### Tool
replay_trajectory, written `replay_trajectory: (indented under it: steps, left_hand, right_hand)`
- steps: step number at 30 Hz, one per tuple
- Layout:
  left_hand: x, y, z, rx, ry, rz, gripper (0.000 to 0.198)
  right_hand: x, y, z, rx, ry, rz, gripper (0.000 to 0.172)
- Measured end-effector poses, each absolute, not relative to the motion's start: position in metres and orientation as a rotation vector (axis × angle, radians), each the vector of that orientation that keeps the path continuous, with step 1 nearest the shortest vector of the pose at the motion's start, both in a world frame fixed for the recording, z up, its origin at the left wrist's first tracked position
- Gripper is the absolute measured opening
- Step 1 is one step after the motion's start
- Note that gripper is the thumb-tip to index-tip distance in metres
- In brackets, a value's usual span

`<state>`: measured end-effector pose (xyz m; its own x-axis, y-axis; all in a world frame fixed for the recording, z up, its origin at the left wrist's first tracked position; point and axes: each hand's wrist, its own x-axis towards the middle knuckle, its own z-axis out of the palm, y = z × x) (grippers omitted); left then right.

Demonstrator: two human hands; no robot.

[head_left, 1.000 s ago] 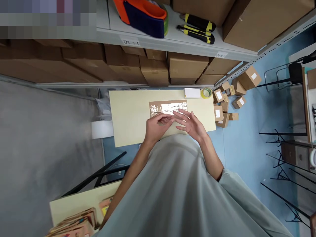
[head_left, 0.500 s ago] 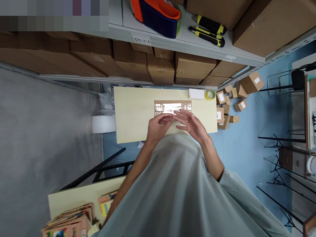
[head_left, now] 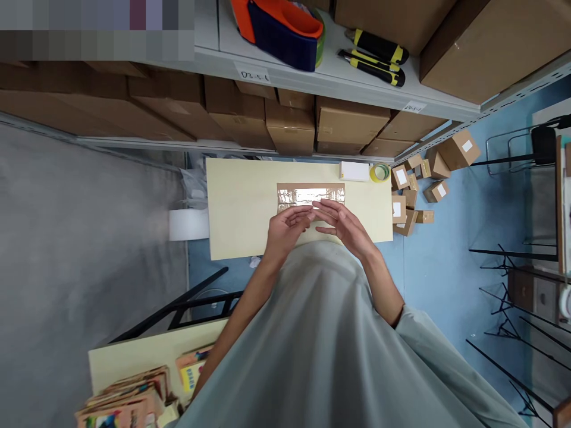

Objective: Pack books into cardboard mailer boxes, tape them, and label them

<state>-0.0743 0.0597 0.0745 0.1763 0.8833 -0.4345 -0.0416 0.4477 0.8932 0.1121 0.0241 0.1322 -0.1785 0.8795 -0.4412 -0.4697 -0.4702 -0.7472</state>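
A flat brown cardboard piece (head_left: 292, 191) with a shiny strip of clear tape (head_left: 312, 195) along it lies on the pale yellow table (head_left: 241, 202). My left hand (head_left: 285, 229) sits at its near left edge, fingers bent and pressed together on the cardboard. Just to the right, my right hand (head_left: 348, 226) lies over the near edge with its fingers stretched out flat, fingertips touching the tape. The two hands nearly meet at the fingertips. The near part of the cardboard is hidden by my hands and my pale shirt.
A white card (head_left: 355, 170) and a yellow tape roll (head_left: 379, 172) sit at the table's far right corner. Small brown boxes (head_left: 408, 199) lie on the blue floor. The shelf above holds cartons (head_left: 289, 125), a tape dispenser (head_left: 285, 27) and utility knives (head_left: 375, 56). Black racks (head_left: 513, 267) stand right.
The view has shifted slightly. Both hands stay on the near edge of the cardboard, with the fingertips drawn a little closer together.
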Motion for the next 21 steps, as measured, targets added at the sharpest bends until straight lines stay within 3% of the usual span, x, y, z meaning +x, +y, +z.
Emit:
replay_trajectory:
  steps: [10,21]
  left_hand:
    - [-0.084,0.058,0.072,0.873,1.231,0.788,0.049]
    - [-0.102,0.05,0.059,1.03,1.27,0.815,0.027]
  right_hand:
    - [0.128,0.024,0.123,-1.151,-0.478,1.743,0.042]
    - [0.151,0.018,0.103,-1.252,-0.577,1.629,0.057]
